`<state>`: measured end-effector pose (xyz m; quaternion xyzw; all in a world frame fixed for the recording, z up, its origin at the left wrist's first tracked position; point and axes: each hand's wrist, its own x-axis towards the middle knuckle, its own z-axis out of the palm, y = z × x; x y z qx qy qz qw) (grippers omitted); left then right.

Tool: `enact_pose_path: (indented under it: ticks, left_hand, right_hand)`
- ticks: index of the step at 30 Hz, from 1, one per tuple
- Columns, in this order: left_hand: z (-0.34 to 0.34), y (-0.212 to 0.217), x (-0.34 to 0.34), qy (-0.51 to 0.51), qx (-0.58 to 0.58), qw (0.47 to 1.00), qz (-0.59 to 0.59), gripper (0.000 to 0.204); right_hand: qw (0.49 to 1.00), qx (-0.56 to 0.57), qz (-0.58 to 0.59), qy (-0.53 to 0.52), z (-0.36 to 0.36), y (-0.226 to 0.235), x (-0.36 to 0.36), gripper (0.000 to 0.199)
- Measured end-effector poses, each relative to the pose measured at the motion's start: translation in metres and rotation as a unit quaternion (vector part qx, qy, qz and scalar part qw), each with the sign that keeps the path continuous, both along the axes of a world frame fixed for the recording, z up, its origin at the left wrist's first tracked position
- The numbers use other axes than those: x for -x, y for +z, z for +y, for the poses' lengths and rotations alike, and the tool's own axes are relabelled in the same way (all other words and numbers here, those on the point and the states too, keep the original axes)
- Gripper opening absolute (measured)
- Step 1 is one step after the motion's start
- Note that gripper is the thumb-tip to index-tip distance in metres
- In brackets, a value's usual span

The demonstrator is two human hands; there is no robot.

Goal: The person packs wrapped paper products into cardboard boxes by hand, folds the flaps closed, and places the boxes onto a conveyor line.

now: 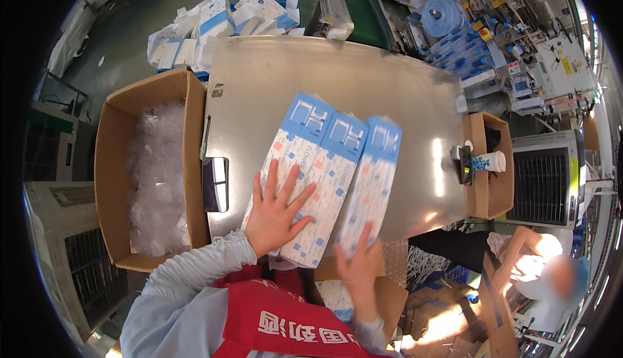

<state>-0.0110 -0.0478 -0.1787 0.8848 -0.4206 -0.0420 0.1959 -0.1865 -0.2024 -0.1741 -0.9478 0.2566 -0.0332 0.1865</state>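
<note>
Workshop floor point(123, 33), grey-green; on it, one metal-topped bench point(415, 85).

Left hand point(272, 218): fingers spread, palm down, laid across the left pack point(289, 153) and the middle pack point(328, 189), near the bench's near edge. Both packs white, flower-printed, blue at the far end, side by side, slanting.

Right hand point(360, 264): at the near end of the right pack point(375, 179), touching it; blurred, so whether the fingers are closed on it cannot be told. Hands apart.

Right pack: same print, also blurred; near ends by the middle pack, a gap at mid-length.

Progress, as judged: two packs paired; the third not yet flush with them; at least one more left, the lower pack point(336, 295) in an open carton point(391, 296) below the near edge.

Left edge of bench: dark phone point(211, 185), slim green tool point(206, 138); just outside, large carton point(195, 163) of clear plastic wrappers point(159, 176).

Right edge: small carton point(479, 196), patterned cup point(490, 162).

Beyond far left corner: heap of printed packaging point(217, 20). Beyond far right corner: machinery with blue film roll point(443, 15).

Past near right corner: a co-worker point(519, 260).
</note>
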Motion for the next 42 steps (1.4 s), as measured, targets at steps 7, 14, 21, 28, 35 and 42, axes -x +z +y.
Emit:
enact_pose_path:
  ticks: [7, 14, 21, 28, 35, 42]
  left_hand:
    - [0.009, 0.006, -0.019, 0.027, 0.119, 0.991, 0.050, 0.069]
    - [0.019, -0.026, -0.115, 0.072, 0.042, 0.726, 0.682, 0.078]
    - [0.024, -0.051, -0.121, 0.005, 0.106, 0.661, 0.743, 0.073]
    - [0.005, 0.004, -0.058, -0.162, 0.233, 0.712, 0.643, 0.070]
    - [-0.126, 0.020, 0.011, -0.651, 0.146, 0.612, 0.425, 0.075]
    - [-0.226, 0.185, 0.195, -0.808, -0.104, 0.337, 0.472, 0.067]
  right_hand:
    - [0.924, -0.342, -0.127, -0.111, -0.009, -0.007, 0.009, 0.068]
    - [0.794, -0.585, 0.088, -0.139, -0.116, -0.034, -0.075, 0.063]
    - [0.779, -0.606, -0.062, -0.150, -0.086, -0.062, -0.053, 0.061]
    - [0.765, -0.523, -0.363, -0.100, -0.020, -0.003, 0.066, 0.058]
    - [0.743, -0.464, -0.475, -0.080, 0.086, 0.063, 0.223, 0.057]
    - [0.630, -0.715, -0.297, -0.071, 0.228, 0.022, 0.312, 0.055]
